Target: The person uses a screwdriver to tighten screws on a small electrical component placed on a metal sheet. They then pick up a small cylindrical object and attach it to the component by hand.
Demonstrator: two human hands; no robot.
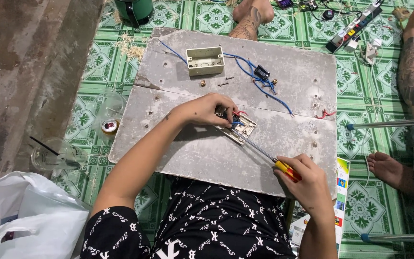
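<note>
Left hand [206, 110] pinches switch plate [239, 128] flat on grey board [283, 91]; right hand [305, 180] fist-closed round screwdriver [264, 153], tip at terminal—best kept in line with the screw, plate pressed firm, blue wire [259, 81] clear.

Bright even light, sharp, soft shadows

A white plastic bag [25, 216] lies bottom left; a colourful printed box [339, 192], perhaps, lower right.
</note>
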